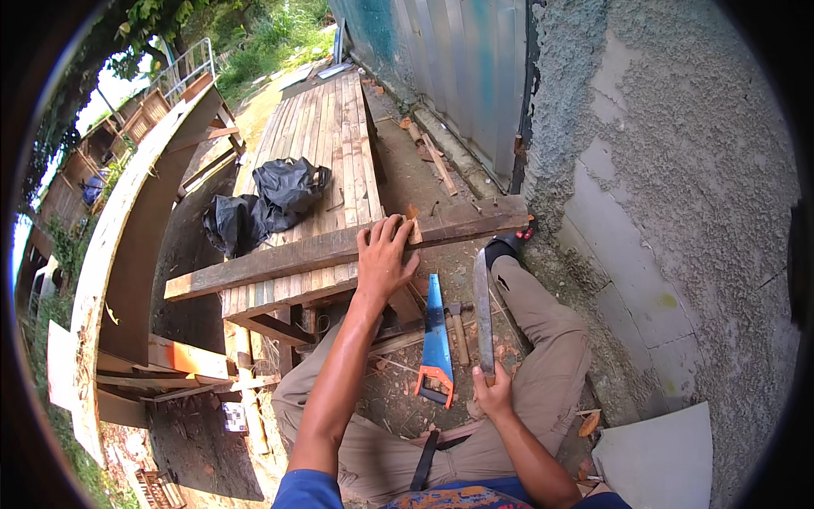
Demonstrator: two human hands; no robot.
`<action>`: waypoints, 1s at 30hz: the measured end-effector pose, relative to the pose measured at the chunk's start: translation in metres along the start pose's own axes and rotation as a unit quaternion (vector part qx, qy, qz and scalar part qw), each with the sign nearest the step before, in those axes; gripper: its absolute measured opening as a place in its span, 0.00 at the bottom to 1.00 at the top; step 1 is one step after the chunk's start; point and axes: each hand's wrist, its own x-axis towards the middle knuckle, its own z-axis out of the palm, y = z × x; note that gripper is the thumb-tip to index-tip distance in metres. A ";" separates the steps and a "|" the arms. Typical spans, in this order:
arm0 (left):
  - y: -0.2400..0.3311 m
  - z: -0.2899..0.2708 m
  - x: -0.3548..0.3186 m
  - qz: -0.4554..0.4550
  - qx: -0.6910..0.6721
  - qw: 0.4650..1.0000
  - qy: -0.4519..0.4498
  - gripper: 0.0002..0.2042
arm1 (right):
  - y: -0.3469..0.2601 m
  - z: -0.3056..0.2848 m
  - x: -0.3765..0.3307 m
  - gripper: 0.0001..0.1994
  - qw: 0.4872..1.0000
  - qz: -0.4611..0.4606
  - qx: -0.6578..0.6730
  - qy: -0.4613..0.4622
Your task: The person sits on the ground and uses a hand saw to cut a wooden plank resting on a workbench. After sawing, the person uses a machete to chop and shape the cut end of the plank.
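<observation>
A long, weathered wooden beam (297,254) lies crosswise over the near end of a slatted wooden bench (326,127). My left hand (386,259) grips the beam near its middle, fingers bent over the top. Next to those fingers the wood shows a pale, fresh patch, and nails stick up toward its right end. In my right hand (493,394) is a machete (484,310), closed in the fist at the handle, its long blade pointing up and away. The blade stands apart from the beam, just short of it.
On the ground between my legs lie a blue handsaw (435,327) with an orange handle and a hammer (459,335). A black plastic bag (284,191) rests on the bench. A rough wall (670,170) rises at right; a pale panel (657,462) lies below it. A curved wooden structure (127,246) stands left.
</observation>
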 end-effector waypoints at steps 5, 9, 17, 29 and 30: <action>-0.017 -0.018 0.001 0.128 -0.004 0.989 -0.074 0.16 | 0.003 0.005 -0.002 0.11 0.999 0.028 -0.015 -0.004; -0.024 -0.038 0.001 0.124 -0.063 0.987 -0.079 0.18 | 0.004 0.001 0.005 0.12 0.999 0.040 -0.026 0.011; -0.030 -0.032 0.022 0.130 0.003 0.987 -0.096 0.20 | 0.000 0.007 0.008 0.10 1.000 0.012 -0.010 -0.001; -0.088 -0.022 0.010 -0.118 -0.038 0.990 -0.063 0.27 | 0.025 0.005 0.011 0.15 0.992 0.050 -0.109 0.037; -0.079 -0.022 0.016 -0.132 -0.024 0.988 -0.077 0.28 | 0.028 0.003 0.013 0.16 0.991 0.049 -0.112 0.044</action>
